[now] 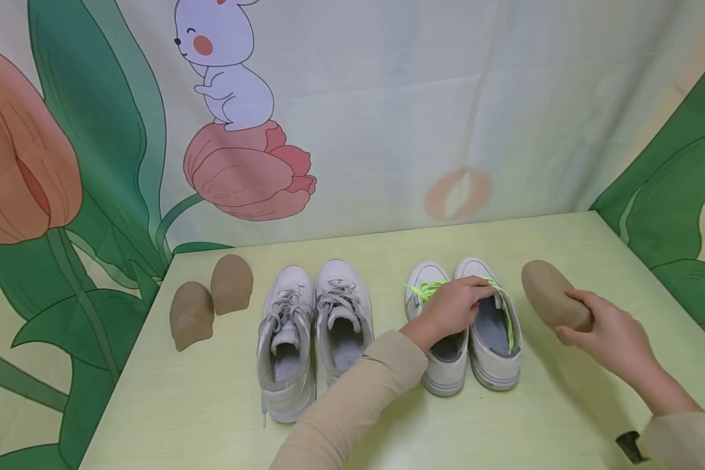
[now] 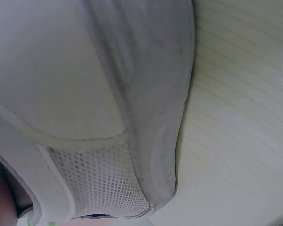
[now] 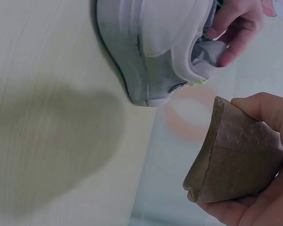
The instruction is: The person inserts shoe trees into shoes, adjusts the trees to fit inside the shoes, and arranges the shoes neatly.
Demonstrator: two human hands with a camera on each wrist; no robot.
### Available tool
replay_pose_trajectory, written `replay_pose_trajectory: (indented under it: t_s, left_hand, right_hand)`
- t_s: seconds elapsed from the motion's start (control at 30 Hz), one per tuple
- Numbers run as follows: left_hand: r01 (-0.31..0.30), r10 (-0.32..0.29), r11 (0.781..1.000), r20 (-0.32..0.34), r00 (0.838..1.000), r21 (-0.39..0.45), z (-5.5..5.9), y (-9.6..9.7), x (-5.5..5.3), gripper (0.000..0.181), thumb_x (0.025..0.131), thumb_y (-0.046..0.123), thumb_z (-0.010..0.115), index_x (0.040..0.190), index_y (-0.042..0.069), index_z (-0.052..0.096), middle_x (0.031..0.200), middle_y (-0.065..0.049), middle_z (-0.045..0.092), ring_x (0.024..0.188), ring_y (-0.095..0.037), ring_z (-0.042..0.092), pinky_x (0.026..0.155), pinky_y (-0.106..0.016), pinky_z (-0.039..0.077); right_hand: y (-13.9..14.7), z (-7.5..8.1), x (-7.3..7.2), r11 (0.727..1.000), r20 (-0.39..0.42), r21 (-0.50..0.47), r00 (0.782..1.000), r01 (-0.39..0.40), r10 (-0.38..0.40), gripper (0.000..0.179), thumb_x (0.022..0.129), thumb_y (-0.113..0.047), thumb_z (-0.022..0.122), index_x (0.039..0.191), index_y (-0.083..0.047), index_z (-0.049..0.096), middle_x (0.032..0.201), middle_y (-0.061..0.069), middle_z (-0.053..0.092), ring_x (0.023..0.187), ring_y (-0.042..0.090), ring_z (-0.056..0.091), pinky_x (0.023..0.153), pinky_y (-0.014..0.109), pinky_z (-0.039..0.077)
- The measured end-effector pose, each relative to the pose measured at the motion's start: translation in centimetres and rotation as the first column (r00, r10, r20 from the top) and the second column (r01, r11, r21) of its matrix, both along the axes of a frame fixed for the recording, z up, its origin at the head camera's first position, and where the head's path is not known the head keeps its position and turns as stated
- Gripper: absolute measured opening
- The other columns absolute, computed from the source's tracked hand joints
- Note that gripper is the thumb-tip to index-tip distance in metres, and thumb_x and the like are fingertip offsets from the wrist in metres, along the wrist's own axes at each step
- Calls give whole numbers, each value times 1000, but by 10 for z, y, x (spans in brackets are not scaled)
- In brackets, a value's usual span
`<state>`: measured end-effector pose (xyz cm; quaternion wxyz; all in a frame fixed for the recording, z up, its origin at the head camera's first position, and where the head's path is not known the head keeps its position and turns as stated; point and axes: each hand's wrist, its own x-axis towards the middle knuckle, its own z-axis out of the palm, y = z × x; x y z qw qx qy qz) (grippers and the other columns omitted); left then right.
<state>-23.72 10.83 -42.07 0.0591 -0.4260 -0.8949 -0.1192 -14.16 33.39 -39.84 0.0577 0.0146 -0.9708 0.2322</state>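
My right hand [image 1: 613,339] holds a brown molded shoe insert [image 1: 548,287] above the table, right of a white pair with neon green laces. In the right wrist view, thumb and fingers grip the sides of this insert [image 3: 243,155], its cut edge showing. My left hand [image 1: 449,305] reaches over that pair and pinches the grey tongue [image 3: 210,51] of its right shoe [image 1: 496,373]. The left shoe [image 1: 444,380] of the pair lies partly under the left hand. A white side with a mesh panel [image 2: 99,183] fills much of the left wrist view.
A second pair of white sneakers [image 1: 286,398] with pale laces stands left of the left forearm. Two more brown inserts [image 1: 192,313] lie at the table's left. A printed curtain [image 1: 376,130] hangs behind the pale table [image 1: 170,405].
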Motion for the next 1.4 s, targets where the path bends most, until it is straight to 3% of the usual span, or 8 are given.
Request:
replay_pose_trajectory:
  t_s: [0.47, 0.8, 1.4]
  left_hand:
    - [4, -4, 1000, -3, 1000, 0, -1, 0, 0, 37, 86, 7, 48, 120, 19, 56, 124, 5, 53, 113, -7, 50, 88, -16, 41]
    - [-3, 3, 1000, 12, 1000, -18, 0, 0, 0, 38, 87, 8, 47, 122, 19, 54, 125, 5, 52, 115, -7, 48, 88, -16, 41]
    - [8, -8, 1000, 8, 1000, -1, -1, 0, -1, 38, 86, 7, 46, 122, 18, 54, 124, 5, 53, 115, -7, 48, 90, -16, 39]
  right_hand:
    - [-8, 20, 18, 996, 53, 64, 996, -68, 65, 62, 70, -29, 70, 123, -4, 47, 116, 27, 53, 96, 44, 53, 66, 51, 40]
    - [-14, 28, 31, 992, 43, 78, 994, -102, 99, 61, 66, -29, 73, 119, -7, 51, 115, 23, 55, 96, 40, 54, 67, 49, 41]
    - [-34, 37, 41, 979, 73, 68, 980, -192, 187, 57, 65, -26, 74, 117, -11, 54, 112, 14, 59, 94, 30, 58, 68, 44, 45]
